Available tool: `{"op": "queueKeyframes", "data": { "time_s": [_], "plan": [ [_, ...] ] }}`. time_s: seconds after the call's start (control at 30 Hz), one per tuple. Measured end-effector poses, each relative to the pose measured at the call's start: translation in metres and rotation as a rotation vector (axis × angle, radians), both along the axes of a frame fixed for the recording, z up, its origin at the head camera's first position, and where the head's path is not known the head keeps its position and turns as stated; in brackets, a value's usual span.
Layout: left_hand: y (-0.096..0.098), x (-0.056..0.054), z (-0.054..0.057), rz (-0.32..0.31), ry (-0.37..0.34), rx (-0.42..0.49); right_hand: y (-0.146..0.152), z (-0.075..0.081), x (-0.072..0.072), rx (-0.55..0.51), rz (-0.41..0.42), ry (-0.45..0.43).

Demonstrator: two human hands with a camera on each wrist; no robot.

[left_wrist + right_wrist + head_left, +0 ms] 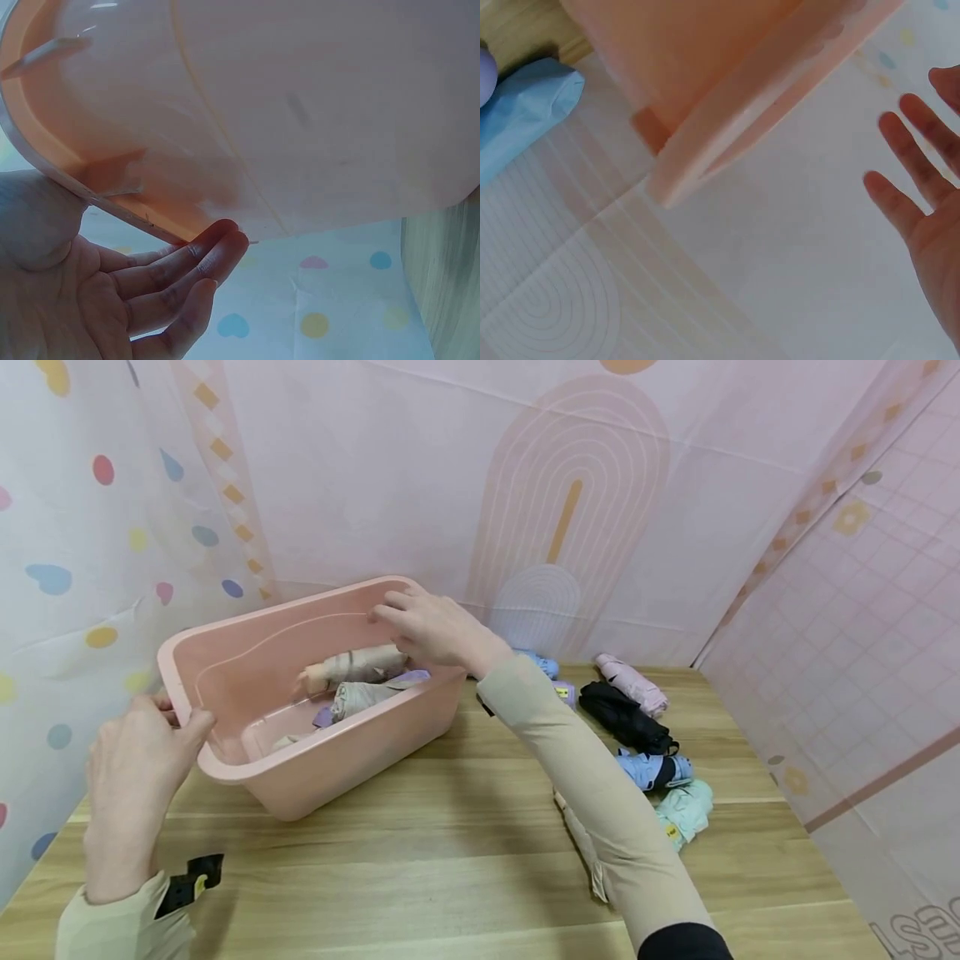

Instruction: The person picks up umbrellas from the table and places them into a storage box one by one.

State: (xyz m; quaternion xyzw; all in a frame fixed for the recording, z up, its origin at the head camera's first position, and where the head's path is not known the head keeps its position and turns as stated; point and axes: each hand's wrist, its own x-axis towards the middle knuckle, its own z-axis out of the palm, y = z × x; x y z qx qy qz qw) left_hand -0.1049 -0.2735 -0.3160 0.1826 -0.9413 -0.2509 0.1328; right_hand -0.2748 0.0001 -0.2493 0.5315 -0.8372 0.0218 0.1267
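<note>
A pink plastic tub (360, 770) stands at the back left of the table, tilted up at its left end. My left hand (135, 768) grips the left rim, thumb over the edge and fingers underneath, as the left wrist view confirms. Over the right end of the tub is my right hand (438, 631); in the right wrist view its fingers (915, 154) are spread and apart from the rim. Inside the tub lie a beige folded umbrella (367, 664) and a pale grey one (356, 699), with bits of purple cloth beside them.
Several folded umbrellas lie on the right of the table: a pink one (633, 685), a black one (622, 717), a blue one (648, 770) and a mint one (686, 810). A beige item (581, 843) is partly behind my right forearm. Printed curtains (360, 468) hang behind.
</note>
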Motion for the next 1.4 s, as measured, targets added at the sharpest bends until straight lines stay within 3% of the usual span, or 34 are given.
{"op": "queueKeyframes", "data": {
  "time_s": [0.23,0.4,0.6,0.93,1.1,1.4],
  "plan": [
    [0.000,0.000,0.001,0.001,-0.012,0.007,0.031,-0.010,0.019,-0.028,-0.079,0.063],
    [0.000,0.001,0.001,-0.001,-0.011,0.012,0.066,-0.026,0.031,-0.054,-0.173,0.013],
    [-0.001,0.002,0.002,0.001,-0.011,0.013,0.104,-0.046,0.048,-0.110,-0.240,0.019],
    [-0.001,0.004,0.003,0.003,0.001,-0.004,0.143,-0.072,0.074,-0.034,-0.380,0.062],
    [-0.001,0.004,0.001,0.009,-0.007,0.002,0.156,-0.082,0.085,0.010,-0.470,-0.010],
    [0.000,0.005,0.001,0.013,-0.010,0.009,0.177,-0.100,0.102,0.104,-0.618,-0.276]
  ]
}}
